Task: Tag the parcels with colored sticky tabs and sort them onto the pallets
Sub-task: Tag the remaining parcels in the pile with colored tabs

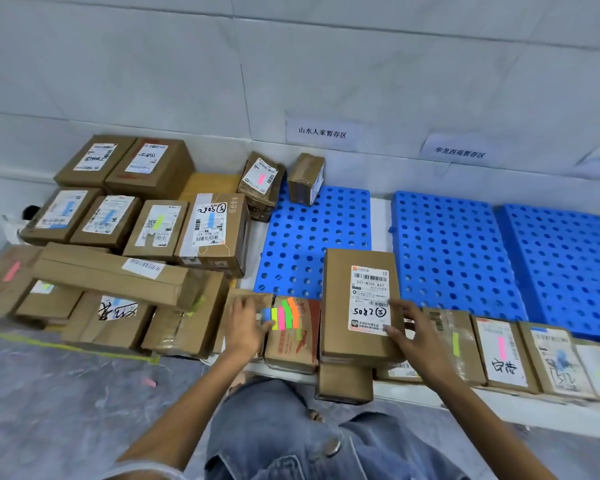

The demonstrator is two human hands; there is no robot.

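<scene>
Looking down through the head camera, I see the parcel in play: a tall brown carton with a white shipping label, barcodes and "5082" handwritten in black marker. No tab shows on it. It lies on other cartons at the near edge of the white ledge, overlapping the near right corner of the first pallet.

My view shows the right hand on the carton's right edge, thumb on the label's lower corner. I cannot tell whether it actually clasps the box or just rests there. The left hand pinches a fan of sticky tabs just left of that carton; I count five colours: blue, yellow, pink, green and orange.

I count three blue perforated pallets side by side, the second and third bare. Two small parcels sit at the first pallet's far left corner, one with a pink tab, one without a visible tab.

Right of the hand, four tagged parcels line the ledge's near edge. Left of the pallets stands a pile of cartons, many tagged; its near part is blurred. Paper signs hang on the wall.
</scene>
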